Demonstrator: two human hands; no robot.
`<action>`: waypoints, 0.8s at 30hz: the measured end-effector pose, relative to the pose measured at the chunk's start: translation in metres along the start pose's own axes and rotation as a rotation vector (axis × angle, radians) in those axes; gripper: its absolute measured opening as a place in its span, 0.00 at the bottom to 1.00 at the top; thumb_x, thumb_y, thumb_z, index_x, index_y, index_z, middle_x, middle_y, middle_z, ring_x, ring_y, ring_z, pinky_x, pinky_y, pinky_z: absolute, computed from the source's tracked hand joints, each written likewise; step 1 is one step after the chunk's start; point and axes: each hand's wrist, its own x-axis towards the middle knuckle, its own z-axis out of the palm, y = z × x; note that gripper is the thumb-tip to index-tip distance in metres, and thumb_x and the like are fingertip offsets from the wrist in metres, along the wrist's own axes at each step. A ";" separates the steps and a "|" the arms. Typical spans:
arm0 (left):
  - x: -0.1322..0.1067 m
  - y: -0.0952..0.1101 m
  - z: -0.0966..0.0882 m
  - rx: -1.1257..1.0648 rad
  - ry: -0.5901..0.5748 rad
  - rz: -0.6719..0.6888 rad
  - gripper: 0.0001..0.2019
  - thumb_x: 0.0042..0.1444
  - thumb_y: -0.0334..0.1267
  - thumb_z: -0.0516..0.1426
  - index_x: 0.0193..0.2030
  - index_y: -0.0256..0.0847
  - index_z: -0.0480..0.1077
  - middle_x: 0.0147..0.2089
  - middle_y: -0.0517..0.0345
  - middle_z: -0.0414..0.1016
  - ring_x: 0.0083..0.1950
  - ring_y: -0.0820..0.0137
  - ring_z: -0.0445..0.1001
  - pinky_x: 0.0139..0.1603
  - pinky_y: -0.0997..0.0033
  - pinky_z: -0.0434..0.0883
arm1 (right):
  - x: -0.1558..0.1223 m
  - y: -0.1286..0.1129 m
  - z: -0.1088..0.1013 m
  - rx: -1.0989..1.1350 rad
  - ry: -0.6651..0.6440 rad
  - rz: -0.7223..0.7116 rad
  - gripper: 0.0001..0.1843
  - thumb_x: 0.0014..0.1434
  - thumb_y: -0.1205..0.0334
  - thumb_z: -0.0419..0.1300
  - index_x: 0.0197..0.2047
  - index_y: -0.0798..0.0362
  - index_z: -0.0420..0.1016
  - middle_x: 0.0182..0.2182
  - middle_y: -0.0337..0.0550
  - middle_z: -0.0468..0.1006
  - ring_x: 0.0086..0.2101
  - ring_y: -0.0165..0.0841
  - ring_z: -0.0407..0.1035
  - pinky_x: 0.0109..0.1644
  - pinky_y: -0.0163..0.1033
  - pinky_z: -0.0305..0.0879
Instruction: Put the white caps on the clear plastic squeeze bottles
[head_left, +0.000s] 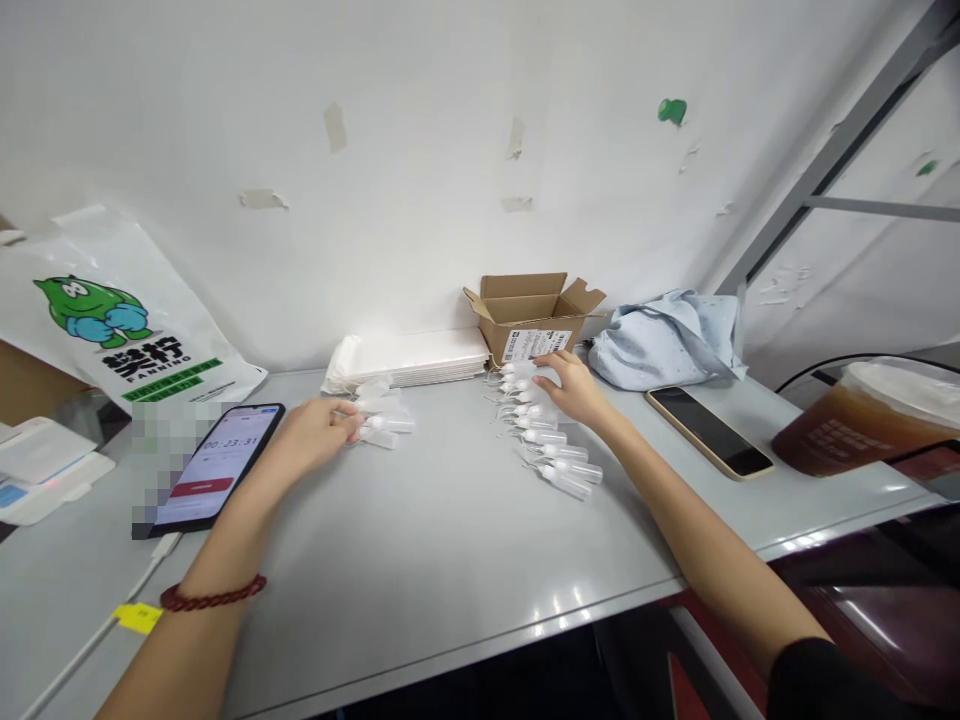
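Note:
My left hand [319, 437] is closed at the tip end of a small clear plastic dropper bottle [380, 438], with thumb and fingers together. This bottle lies at the front of a small group of similar bottles [382, 405]. Off to the right, a slanting row of several more dropper bottles [543, 437] lies on the grey table; thin tips point left. Over the far end of that row is my right hand [574, 388], thumb and forefinger apart by the rear bottles [517, 370]. Its fingertips partly cover those bottles, and whether they touch one is unclear.
Behind the bottles are a stack of white packets [412, 355] and an open cardboard box [536, 318]. A phone with a running timer [217, 465] lies left. A blue cloth [667, 340], another phone [709, 432] and a drink tub [862, 420] are right.

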 end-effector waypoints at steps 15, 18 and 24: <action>-0.010 0.015 0.020 0.153 0.191 0.129 0.19 0.54 0.46 0.49 0.46 0.38 0.69 0.29 0.55 0.76 0.38 0.57 0.74 0.37 0.66 0.63 | 0.001 0.007 0.003 0.080 -0.119 0.146 0.11 0.57 0.62 0.56 0.42 0.56 0.74 0.35 0.50 0.80 0.34 0.38 0.73 0.40 0.42 0.66; -0.012 0.017 0.020 0.129 0.178 0.135 0.20 0.55 0.46 0.49 0.49 0.37 0.68 0.28 0.56 0.75 0.39 0.58 0.74 0.39 0.65 0.64 | 0.001 0.004 0.000 0.109 -0.111 0.170 0.10 0.55 0.63 0.58 0.40 0.55 0.75 0.31 0.46 0.80 0.30 0.36 0.72 0.38 0.41 0.66; -0.018 0.022 0.024 0.097 0.144 0.184 0.19 0.56 0.47 0.49 0.49 0.37 0.67 0.28 0.57 0.75 0.39 0.59 0.73 0.39 0.66 0.64 | 0.003 -0.004 -0.007 0.167 -0.008 0.231 0.12 0.56 0.61 0.56 0.39 0.57 0.75 0.27 0.44 0.78 0.27 0.34 0.71 0.36 0.40 0.65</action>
